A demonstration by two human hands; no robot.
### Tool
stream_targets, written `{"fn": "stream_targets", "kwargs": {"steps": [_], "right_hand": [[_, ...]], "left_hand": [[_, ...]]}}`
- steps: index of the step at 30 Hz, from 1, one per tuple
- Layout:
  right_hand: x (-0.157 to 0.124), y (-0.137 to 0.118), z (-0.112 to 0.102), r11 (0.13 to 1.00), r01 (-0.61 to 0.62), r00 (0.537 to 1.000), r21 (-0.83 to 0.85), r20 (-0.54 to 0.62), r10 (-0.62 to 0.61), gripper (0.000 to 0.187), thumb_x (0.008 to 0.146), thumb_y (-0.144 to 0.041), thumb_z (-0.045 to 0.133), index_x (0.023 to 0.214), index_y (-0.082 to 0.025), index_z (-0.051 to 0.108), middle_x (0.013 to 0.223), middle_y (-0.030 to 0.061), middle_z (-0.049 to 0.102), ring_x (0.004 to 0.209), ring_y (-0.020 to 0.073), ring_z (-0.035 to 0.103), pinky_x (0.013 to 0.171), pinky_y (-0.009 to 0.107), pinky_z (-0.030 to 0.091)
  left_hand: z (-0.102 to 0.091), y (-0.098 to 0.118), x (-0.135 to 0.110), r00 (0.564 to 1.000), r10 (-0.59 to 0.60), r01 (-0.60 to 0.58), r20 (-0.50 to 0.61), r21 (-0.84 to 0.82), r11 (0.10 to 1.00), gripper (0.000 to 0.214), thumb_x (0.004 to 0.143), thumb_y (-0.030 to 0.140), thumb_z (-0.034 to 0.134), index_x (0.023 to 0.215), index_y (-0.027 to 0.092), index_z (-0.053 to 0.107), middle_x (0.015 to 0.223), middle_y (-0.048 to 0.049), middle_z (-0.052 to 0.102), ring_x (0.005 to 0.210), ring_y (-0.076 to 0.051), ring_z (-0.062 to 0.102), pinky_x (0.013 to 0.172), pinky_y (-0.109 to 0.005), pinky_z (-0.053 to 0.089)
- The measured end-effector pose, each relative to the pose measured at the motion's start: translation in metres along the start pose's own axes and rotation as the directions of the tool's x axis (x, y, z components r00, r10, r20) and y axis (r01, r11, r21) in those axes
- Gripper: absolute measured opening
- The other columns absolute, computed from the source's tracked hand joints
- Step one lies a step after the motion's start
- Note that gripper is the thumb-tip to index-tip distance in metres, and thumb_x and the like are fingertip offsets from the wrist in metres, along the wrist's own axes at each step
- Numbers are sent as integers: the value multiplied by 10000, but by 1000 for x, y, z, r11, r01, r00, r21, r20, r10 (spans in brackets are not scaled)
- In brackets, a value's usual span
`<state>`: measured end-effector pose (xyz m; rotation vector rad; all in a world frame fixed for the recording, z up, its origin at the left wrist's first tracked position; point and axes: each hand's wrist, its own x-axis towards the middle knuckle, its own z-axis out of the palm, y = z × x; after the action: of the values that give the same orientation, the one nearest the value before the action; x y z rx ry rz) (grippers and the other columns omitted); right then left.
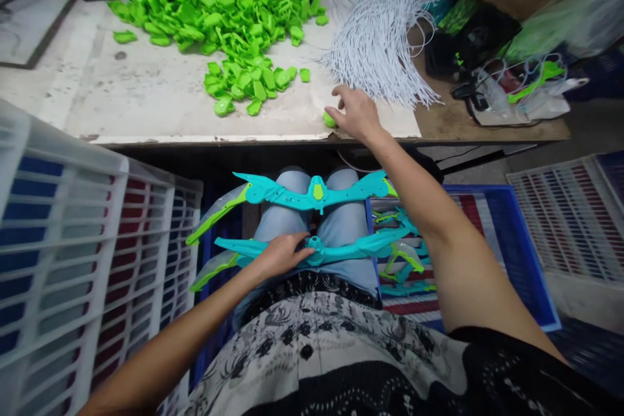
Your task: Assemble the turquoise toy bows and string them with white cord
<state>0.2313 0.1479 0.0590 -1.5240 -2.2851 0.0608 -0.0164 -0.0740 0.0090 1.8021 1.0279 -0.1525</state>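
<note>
Across my lap lie two turquoise toy bows with lime-green tips. The farther toy bow (287,196) has a lime-green piece at its centre. On the nearer toy bow (351,250), the centre shows only turquoise. My left hand (283,253) grips this nearer bow just left of its middle, thumb and forefinger close together. Over the table's front edge, my right hand (358,112) has its thumb and forefinger apart. A small lime-green plastic piece (329,119) lies right by the thumb; whether they touch, I cannot tell.
Lime-green pieces (209,0) spill from a blue bin onto the white tabletop (160,97). White cords (380,39) lie bundled at the back right. To my left stands a white slatted crate (92,260); a blue crate (531,260) with more bows is on my right.
</note>
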Motion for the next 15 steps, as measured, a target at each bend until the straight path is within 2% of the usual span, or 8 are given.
{"fn": "stream_targets", "kwargs": {"steps": [2, 5, 10, 12, 15], "right_hand": [[-5, 1, -5, 993, 112, 988, 39, 104, -115, 299, 893, -378, 481, 1080, -163, 572, 1079, 89, 612, 1068, 245, 522, 981, 456, 390], [-11, 1, -1, 984, 156, 965, 84, 198, -170, 244, 898, -307, 466, 1025, -161, 615, 1098, 78, 613, 1071, 235, 520, 1005, 451, 369], [-22, -6, -1, 989, 91, 982, 118, 154, -109, 265, 907, -305, 465, 1086, -178, 613, 1175, 90, 597, 1135, 261, 496, 1016, 493, 353], [-42, -19, -7, 986, 67, 989, 150, 119, -86, 291, 906, -326, 472, 1121, -179, 600, 1184, 97, 598, 1144, 266, 495, 1013, 505, 358], [-101, -54, -14, 964, 108, 982, 244, 128, -143, 307, 899, -352, 490, 1133, -184, 597, 1191, 93, 612, 1132, 253, 516, 1007, 500, 384]], "left_hand": [[2, 1, 4, 995, -8, 3, 95, 51, 999, 391, 870, 469, 445, 1044, 169, 625, 969, -116, 696, 882, -280, 642, 716, -318, 430], [0, 0, 11, 996, 3, -8, 88, 59, 998, 360, 864, 470, 441, 916, 157, 611, 831, -88, 668, 763, -228, 613, 636, -272, 379], [-10, -2, 27, 999, 42, -42, 1, -82, 996, 384, 834, 520, 435, 793, 156, 548, 687, -27, 560, 629, -159, 500, 556, -241, 317], [-16, -3, 33, 999, 36, -38, -19, -138, 990, 388, 810, 537, 453, 752, 161, 524, 649, -6, 515, 592, -142, 454, 535, -238, 299], [-22, -5, 39, 998, 66, -61, 15, -232, 971, 380, 777, 528, 495, 718, 156, 544, 645, 2, 504, 589, -131, 430, 542, -238, 305]]}}
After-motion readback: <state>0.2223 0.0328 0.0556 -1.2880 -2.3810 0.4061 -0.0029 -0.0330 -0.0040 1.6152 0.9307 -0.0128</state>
